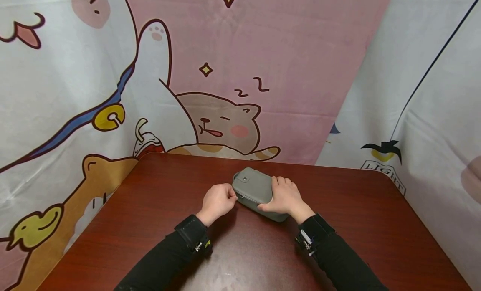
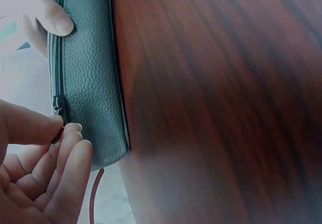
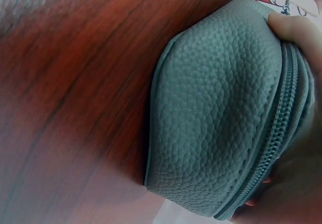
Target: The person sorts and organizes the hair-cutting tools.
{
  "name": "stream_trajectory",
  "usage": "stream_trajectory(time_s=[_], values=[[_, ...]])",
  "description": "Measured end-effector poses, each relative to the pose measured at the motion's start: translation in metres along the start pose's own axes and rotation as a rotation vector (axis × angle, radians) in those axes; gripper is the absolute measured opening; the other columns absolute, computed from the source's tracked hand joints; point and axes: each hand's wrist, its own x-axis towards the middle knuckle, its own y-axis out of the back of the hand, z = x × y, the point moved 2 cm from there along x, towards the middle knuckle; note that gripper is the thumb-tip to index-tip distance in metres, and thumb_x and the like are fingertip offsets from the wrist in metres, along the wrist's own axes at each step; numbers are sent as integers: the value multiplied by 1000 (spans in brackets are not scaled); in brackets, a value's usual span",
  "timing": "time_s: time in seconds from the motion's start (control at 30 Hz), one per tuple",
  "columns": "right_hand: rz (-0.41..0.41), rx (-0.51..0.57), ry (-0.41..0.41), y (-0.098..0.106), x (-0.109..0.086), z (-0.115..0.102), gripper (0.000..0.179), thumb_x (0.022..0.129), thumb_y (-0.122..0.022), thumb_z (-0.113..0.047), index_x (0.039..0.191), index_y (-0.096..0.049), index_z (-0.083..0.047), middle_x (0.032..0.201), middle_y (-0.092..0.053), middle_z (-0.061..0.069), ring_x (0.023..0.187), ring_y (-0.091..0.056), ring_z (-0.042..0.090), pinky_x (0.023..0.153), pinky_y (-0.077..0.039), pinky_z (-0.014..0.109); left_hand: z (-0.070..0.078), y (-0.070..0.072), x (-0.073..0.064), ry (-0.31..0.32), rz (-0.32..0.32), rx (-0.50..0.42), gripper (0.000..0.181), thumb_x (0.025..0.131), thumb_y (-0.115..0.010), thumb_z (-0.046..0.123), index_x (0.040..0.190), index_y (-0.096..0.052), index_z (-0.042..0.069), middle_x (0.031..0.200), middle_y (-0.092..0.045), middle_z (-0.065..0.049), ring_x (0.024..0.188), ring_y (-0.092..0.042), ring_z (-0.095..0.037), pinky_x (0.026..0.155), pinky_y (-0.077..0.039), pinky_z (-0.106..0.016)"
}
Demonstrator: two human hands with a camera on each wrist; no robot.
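A grey-green zippered pouch (image 1: 253, 185) with pebbled leather-like sides lies on the table, a snap button near its far left end. My left hand (image 1: 218, 202) pinches the zipper pull (image 2: 59, 114) between thumb and fingers at the pouch's left end. In the left wrist view the zipper teeth (image 2: 57, 68) run closed away from the slider. My right hand (image 1: 284, 198) grips the pouch near its right end, thumb on the near side and fingers over the top. In the right wrist view the zipper runs closed around that end.
The pouch rests on a dark red-brown wooden table (image 1: 169, 178). Behind and beside it hang cloth sheets (image 1: 293, 74) with cartoon animals. Both forearms, in black sleeves with wrist straps, reach in from the near edge.
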Motion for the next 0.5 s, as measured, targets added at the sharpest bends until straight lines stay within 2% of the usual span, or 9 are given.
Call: stream_trajectory(time_s=[0.37,0.5], values=[[0,3,61,0,-2,4,112,67,-77,-67,142,-42,9,135,-50,24,122,-46,41,101,-38,56,-18,10,3,51,32,22,21,86,-75,14,70,-63,19,62,-55,9,55,-49,-11,49,-39,-29],[11,4,93,1,-4,6,111,67,-77,-66,141,-44,9,133,-51,23,121,-47,40,100,-39,56,-20,12,1,42,33,28,21,86,-75,14,70,-63,18,63,-55,9,55,-49,-11,49,-39,-29]])
